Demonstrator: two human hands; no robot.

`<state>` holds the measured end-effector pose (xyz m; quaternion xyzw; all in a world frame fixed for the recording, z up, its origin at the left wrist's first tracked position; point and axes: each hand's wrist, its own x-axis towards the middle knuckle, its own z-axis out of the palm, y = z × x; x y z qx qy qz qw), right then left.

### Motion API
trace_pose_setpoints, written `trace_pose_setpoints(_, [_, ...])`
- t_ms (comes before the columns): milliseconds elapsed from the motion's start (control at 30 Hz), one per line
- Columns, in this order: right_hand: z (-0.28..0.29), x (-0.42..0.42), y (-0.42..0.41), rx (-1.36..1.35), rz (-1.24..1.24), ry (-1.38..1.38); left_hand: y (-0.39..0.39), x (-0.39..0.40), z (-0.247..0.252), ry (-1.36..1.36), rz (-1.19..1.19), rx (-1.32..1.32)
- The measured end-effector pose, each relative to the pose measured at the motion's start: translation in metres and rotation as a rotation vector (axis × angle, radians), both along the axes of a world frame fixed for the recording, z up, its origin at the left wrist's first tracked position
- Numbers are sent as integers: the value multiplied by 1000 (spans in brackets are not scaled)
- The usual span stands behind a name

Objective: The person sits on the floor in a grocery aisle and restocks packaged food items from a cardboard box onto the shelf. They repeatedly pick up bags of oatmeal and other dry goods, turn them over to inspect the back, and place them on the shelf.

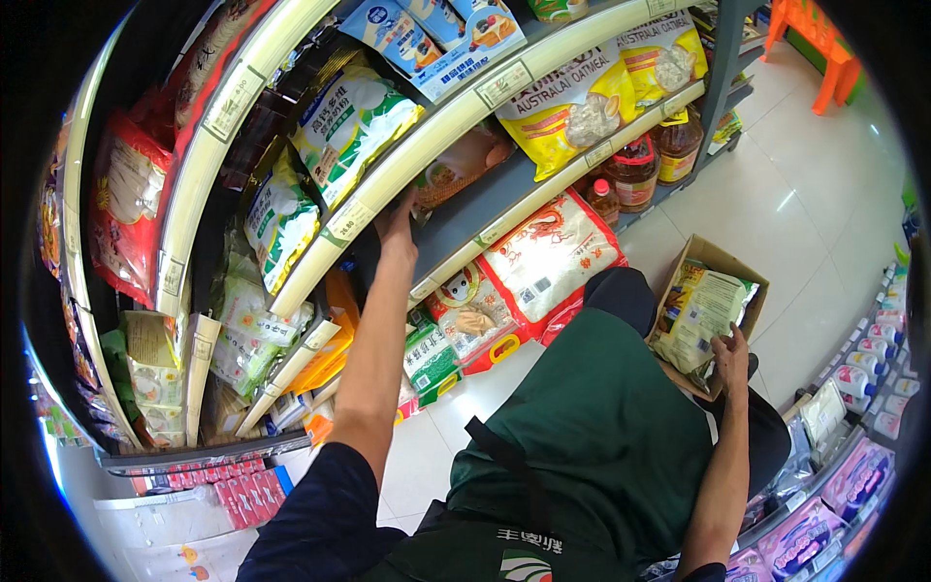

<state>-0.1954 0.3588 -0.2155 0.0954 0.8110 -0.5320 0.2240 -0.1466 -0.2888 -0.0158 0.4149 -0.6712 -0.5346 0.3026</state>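
Observation:
My left hand reaches in under a shelf edge, beside a brown plastic food package lying on the shelf below. Its fingers are partly hidden, so I cannot tell whether they grip the package. Low on my right, my right hand is at the near side of an open cardboard box. Its bent fingers are against or just above a plastic food bag lying in the box. Whether they pinch the bag is unclear.
Oatmeal bags and milk powder bags fill shelves ahead. Large rice sacks and oil bottles stand low down. An orange plastic stool is at the far right. Another shelf holds white bottles and pink packs.

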Motion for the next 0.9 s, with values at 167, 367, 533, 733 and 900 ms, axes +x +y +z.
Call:
trace_pose_setpoints(167, [43, 16, -12, -74, 55, -39, -40, -25, -23, 190, -94, 80])
trace_pose_setpoints(367, [65, 36, -12, -128, 43, -53, -33, -28, -23, 415, -191, 246])
trace_pose_setpoints(533, [75, 52, -10, -114, 26, -48, -33, -10, -4, 469, -69, 466])
trace_pose_setpoints(733, [90, 63, -11, -217, 10, -47, 0, 81, 20, 321, -114, 627])
trace_pose_setpoints(900, [125, 63, -36, -272, 20, -28, 75, 167, 31, 242, -89, 804])
